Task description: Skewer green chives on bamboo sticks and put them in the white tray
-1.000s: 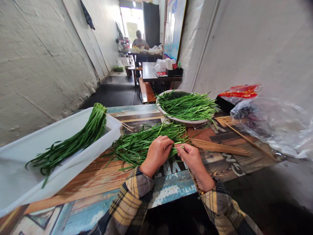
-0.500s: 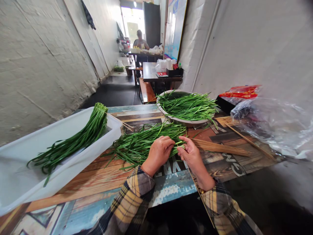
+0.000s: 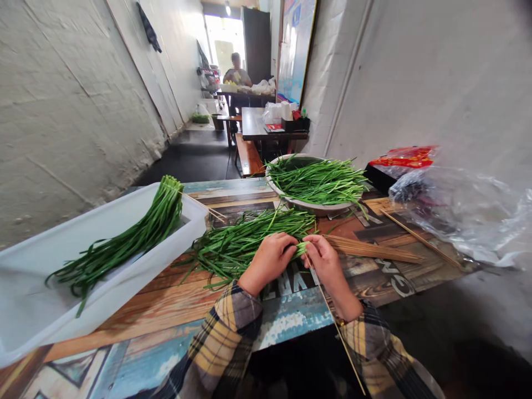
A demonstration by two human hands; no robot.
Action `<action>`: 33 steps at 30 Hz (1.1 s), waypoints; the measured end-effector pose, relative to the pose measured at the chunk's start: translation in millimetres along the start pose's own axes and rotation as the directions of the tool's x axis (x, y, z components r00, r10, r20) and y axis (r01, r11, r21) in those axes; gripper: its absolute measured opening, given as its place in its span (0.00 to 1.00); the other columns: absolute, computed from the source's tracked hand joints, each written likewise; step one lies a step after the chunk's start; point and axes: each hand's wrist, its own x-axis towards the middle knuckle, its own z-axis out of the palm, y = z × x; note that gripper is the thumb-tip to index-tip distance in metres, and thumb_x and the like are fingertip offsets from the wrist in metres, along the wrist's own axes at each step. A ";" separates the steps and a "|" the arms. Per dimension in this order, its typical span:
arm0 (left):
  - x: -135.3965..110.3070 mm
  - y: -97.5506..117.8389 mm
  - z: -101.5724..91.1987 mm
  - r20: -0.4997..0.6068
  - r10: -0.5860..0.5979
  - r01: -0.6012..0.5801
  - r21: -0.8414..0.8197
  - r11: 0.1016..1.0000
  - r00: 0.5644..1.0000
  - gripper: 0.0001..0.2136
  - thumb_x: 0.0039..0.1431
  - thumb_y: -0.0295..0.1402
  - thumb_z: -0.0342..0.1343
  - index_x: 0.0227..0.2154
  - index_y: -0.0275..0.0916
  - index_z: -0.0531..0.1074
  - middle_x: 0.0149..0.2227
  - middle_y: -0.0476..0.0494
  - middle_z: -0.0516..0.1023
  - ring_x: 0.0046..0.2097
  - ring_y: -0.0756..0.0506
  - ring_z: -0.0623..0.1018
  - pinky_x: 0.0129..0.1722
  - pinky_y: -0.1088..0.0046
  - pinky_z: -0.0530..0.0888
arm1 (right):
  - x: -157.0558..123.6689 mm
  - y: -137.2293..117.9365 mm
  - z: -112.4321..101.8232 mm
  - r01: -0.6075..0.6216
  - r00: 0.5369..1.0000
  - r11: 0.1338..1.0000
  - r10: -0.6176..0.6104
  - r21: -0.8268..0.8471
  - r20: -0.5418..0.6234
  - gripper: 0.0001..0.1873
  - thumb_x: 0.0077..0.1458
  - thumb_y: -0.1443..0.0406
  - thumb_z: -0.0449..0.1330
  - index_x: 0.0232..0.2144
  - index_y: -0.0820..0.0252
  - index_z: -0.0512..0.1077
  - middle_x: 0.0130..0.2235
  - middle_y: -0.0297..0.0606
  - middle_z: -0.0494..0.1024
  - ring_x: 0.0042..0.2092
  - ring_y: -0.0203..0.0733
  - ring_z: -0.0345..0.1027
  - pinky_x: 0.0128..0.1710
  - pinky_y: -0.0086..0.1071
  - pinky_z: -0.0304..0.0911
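1. While both hands met at the near end of the loose chives (image 3: 245, 241), the left hand (image 3: 269, 261) had its fingers curled shut over the stalk ends, seemingly to keep them bunched and level.
2. Facing it, the right hand (image 3: 329, 267) pinched a thin skewer (image 3: 337, 328) with closed fingers. The stick slanted back toward the person's lap, and its tip sat at the stalk ends between the two hands.
3. Those chives lay fanned across the table (image 3: 174, 302) with their tips pointing away to the left, so the cut ends sat right at the hands.
4. A pile of bare sticks (image 3: 369, 250) rested just beside the right hand, probably for an easy reach.
5. Behind them a metal bowl (image 3: 310, 206) held more of the same greens, and a white tray (image 3: 25, 310) on the left carried an aligned bundle (image 3: 124, 241).
6. A clear plastic bag (image 3: 465, 216) lay at the right, and another person (image 3: 236, 69) sat well apart at a far table.
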 end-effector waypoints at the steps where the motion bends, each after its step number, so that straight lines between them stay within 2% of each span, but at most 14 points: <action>1: -0.3 0.5 -0.2 0.019 -0.009 0.009 0.009 1.000 1.000 0.08 0.63 0.30 0.50 0.37 0.38 0.74 0.38 0.44 0.78 0.41 0.46 0.75 0.42 0.70 0.68 | -0.4 -2.1 0.0 -0.001 1.000 1.000 0.001 0.010 -0.001 0.16 0.59 0.52 0.54 0.42 0.57 0.66 0.24 0.29 0.72 0.21 0.32 0.65 0.20 0.26 0.57; 4: -0.3 1.5 0.5 0.032 -0.050 0.049 0.038 0.998 0.998 0.08 0.62 0.33 0.51 0.38 0.39 0.74 0.38 0.45 0.79 0.41 0.45 0.76 0.42 0.70 0.68 | -1.1 -6.6 0.0 -0.001 1.000 0.999 0.001 0.038 -0.013 0.21 0.62 0.49 0.47 0.43 0.58 0.67 0.24 0.31 0.72 0.22 0.33 0.67 0.20 0.26 0.57; 9: 2.6 -1.8 0.1 -0.067 -0.122 0.124 0.030 0.992 0.990 0.03 0.58 0.31 0.56 0.31 0.38 0.73 0.34 0.47 0.78 0.38 0.46 0.75 0.38 0.71 0.67 | 0.4 -6.5 -0.1 -0.006 0.999 0.998 0.008 0.055 -0.032 0.24 0.61 0.46 0.45 0.39 0.60 0.67 0.26 0.34 0.73 0.22 0.33 0.67 0.20 0.26 0.56; 11: 3.3 -2.9 -0.8 -0.090 -0.132 0.136 0.031 0.990 0.987 0.03 0.58 0.31 0.56 0.31 0.38 0.73 0.33 0.47 0.78 0.38 0.46 0.75 0.38 0.71 0.67 | 1.3 -5.4 0.4 0.016 1.000 1.000 -0.016 -0.003 -0.010 0.23 0.60 0.47 0.47 0.37 0.60 0.67 0.25 0.33 0.73 0.21 0.32 0.65 0.20 0.25 0.56; 15: 2.1 1.1 -0.7 -0.045 -0.110 0.114 0.103 0.988 0.993 0.04 0.59 0.32 0.55 0.34 0.39 0.73 0.36 0.46 0.79 0.41 0.45 0.75 0.40 0.69 0.66 | 2.5 -3.7 2.1 0.093 0.996 0.976 -0.089 -0.195 0.032 0.17 0.59 0.52 0.53 0.38 0.60 0.68 0.20 0.28 0.68 0.20 0.32 0.61 0.21 0.25 0.56; 19: -0.6 9.0 1.8 -0.009 -0.068 0.068 0.220 0.973 0.998 0.05 0.60 0.34 0.55 0.35 0.40 0.74 0.36 0.46 0.79 0.42 0.43 0.75 0.40 0.66 0.65 | 3.7 -2.4 2.5 0.086 0.995 0.934 -0.099 -0.347 -0.019 0.15 0.60 0.55 0.52 0.32 0.59 0.69 0.18 0.27 0.66 0.20 0.33 0.62 0.23 0.26 0.56; 22: -0.9 8.5 2.2 0.005 -0.039 0.037 0.238 0.971 0.999 0.06 0.60 0.33 0.54 0.36 0.41 0.75 0.36 0.46 0.78 0.41 0.43 0.75 0.40 0.66 0.65 | 5.1 0.5 1.9 0.070 0.994 0.897 -0.099 -0.437 -0.045 0.13 0.59 0.56 0.53 0.30 0.59 0.68 0.17 0.27 0.66 0.20 0.34 0.62 0.24 0.27 0.55; 25: 0.7 0.0 1.3 -0.070 -0.043 0.055 0.182 0.982 0.997 0.08 0.62 0.32 0.52 0.40 0.42 0.75 0.38 0.45 0.78 0.43 0.44 0.75 0.41 0.67 0.67 | 6.2 4.0 1.3 0.078 0.993 0.871 -0.112 -0.485 -0.041 0.13 0.58 0.57 0.53 0.28 0.58 0.68 0.17 0.28 0.67 0.21 0.34 0.62 0.24 0.27 0.55; 28: 2.0 -11.5 1.4 -0.159 -0.049 0.075 0.160 0.984 0.986 0.08 0.62 0.30 0.52 0.40 0.40 0.75 0.39 0.43 0.76 0.43 0.45 0.74 0.42 0.68 0.69 | 6.2 5.2 1.1 0.083 0.992 0.859 -0.119 -0.505 -0.039 0.12 0.58 0.57 0.54 0.27 0.58 0.68 0.17 0.28 0.68 0.21 0.35 0.63 0.25 0.27 0.54; 33: 1.9 -20.3 4.2 -0.160 -0.050 0.087 0.232 0.969 0.986 0.07 0.58 0.30 0.56 0.38 0.39 0.75 0.37 0.43 0.74 0.41 0.45 0.73 0.41 0.68 0.70 | 4.9 4.3 2.2 0.099 0.991 0.860 -0.129 -0.501 -0.026 0.12 0.58 0.58 0.54 0.28 0.58 0.69 0.18 0.29 0.69 0.22 0.35 0.65 0.25 0.27 0.56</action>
